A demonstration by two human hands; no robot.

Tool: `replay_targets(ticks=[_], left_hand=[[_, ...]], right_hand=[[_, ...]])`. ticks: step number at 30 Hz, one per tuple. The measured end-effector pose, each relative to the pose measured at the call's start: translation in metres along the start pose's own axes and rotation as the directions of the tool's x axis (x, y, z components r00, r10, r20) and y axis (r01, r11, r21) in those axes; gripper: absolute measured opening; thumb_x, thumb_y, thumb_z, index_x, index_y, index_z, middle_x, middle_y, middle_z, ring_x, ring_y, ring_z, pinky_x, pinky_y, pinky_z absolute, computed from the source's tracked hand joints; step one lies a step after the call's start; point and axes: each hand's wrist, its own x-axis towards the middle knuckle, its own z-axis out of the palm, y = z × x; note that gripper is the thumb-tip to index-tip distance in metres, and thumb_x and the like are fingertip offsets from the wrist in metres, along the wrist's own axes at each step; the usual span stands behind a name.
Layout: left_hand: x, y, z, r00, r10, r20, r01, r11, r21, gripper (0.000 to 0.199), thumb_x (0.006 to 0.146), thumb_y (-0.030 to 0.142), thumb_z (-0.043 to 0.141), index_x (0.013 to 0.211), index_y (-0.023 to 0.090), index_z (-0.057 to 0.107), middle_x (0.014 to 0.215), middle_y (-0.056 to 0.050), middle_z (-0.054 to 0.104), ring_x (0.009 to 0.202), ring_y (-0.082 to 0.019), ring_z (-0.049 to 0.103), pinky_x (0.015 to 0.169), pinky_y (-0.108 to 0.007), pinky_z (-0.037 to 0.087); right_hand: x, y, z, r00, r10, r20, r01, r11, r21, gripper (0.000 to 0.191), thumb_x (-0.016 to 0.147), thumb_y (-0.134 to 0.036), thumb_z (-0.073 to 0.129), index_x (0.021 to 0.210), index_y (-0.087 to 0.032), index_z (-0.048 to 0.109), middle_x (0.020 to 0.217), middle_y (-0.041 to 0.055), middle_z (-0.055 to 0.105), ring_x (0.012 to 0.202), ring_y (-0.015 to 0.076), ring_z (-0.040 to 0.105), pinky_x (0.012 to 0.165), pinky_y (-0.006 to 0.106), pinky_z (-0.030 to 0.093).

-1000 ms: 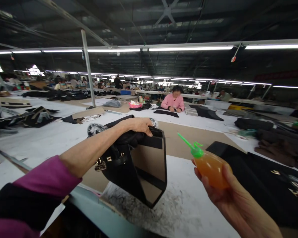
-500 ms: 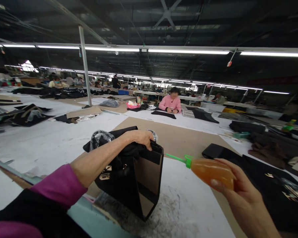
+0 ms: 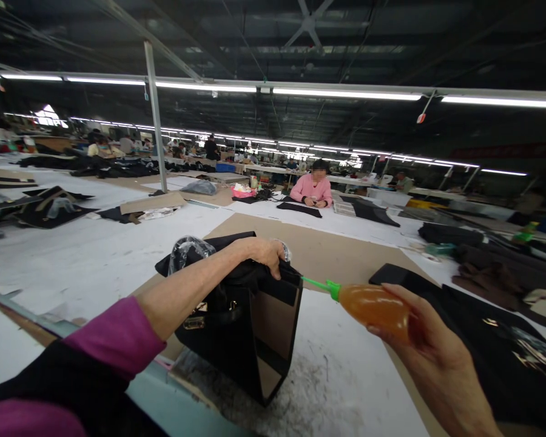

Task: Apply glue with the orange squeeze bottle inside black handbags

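A black handbag [image 3: 227,358] with gold-coloured metal fittings stands tilted on the table, its open side facing right and showing a brown inside. Clear plastic wrap [image 3: 188,249] covers its handle. My left hand [image 3: 267,255] is closed on the bag's upper edge, its fingertips partly hidden behind the black material. In my right hand [image 3: 430,346] lies a squeeze bottle [image 3: 368,306] of amber liquid, held on its side. Its thin green nozzle [image 3: 316,282] points left, the tip at the bag's upper right corner; whether it touches cannot be told.
Brown board [image 3: 346,249] lies on the white tabletop [image 3: 131,255]. At right is a black bag piece [image 3: 477,352] with metal fittings; dark fabric [image 3: 491,267] is heaped behind it. A person in pink [image 3: 312,188] works across the table. A metal post [image 3: 155,121] rises at left.
My right hand has brought the bottle left, and the nozzle tip now meets or nearly meets the bag's upper corner. My left hand keeps its hold, with the bag barely shifted.
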Motion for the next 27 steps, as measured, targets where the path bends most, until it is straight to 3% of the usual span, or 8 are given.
replay_targets(ticks=[5,12,19,27], left_hand=[[-0.002,0.004,0.000,1.000,-0.013,-0.009,0.013,1.000,0.011,0.020,0.060,0.019,0.070,0.080,0.014,0.071,0.061,0.003,0.063,0.061,-0.014,0.054,0.055,-0.021,0.038],[-0.004,0.009,0.000,1.000,-0.006,-0.016,0.006,1.000,0.020,0.019,0.060,0.019,0.069,0.078,0.015,0.071,0.063,0.004,0.064,0.064,-0.014,0.055,0.059,-0.021,0.039],[-0.001,0.008,0.001,1.000,-0.014,-0.023,0.014,1.000,0.025,0.018,0.059,0.022,0.070,0.075,0.015,0.070,0.060,0.004,0.061,0.062,-0.014,0.053,0.057,-0.021,0.038],[0.000,0.007,0.002,1.000,0.008,-0.023,-0.007,1.000,0.029,0.015,0.058,0.023,0.069,0.071,0.015,0.068,0.056,0.004,0.058,0.059,-0.013,0.052,0.053,-0.021,0.036]], right_hand=[[-0.001,0.005,0.001,1.000,0.013,0.020,-0.014,1.000,0.024,0.044,0.076,-0.043,0.069,0.114,-0.027,0.054,0.107,0.0030,0.062,0.088,0.0183,0.063,0.078,0.022,0.051],[-0.008,0.013,0.000,0.997,0.049,0.065,-0.048,0.999,-0.012,0.043,0.075,-0.043,0.069,0.112,-0.025,0.056,0.106,0.0045,0.063,0.087,0.0211,0.063,0.070,0.022,0.054],[-0.001,0.008,-0.002,0.994,0.105,-0.022,-0.104,0.993,0.053,0.050,0.068,-0.045,0.074,0.110,-0.024,0.057,0.104,0.0063,0.063,0.087,0.0256,0.063,0.072,0.029,0.056],[-0.009,0.017,0.003,0.990,0.141,0.014,-0.141,0.986,0.089,0.050,0.072,-0.043,0.072,0.115,-0.026,0.053,0.107,0.0046,0.063,0.087,0.0228,0.063,0.075,0.027,0.054]])
